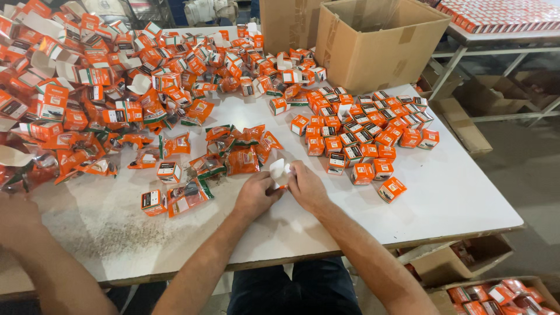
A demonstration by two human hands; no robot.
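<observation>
The carton (279, 170), centre frame, was grasped by both the left hand (255, 195) and right hand (307, 185); flaps needed squaring before tucking, judging by the open end.

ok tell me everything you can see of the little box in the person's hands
The small carton is orange with a white inside, and looks like thin cardboard. Its white flaps stand open at the top, so it is not yet closed. It sits just above the white table, near the front edge, pinched between the left hand and the right hand, whose fingers cover most of its lower part. What is inside cannot be seen.
</observation>
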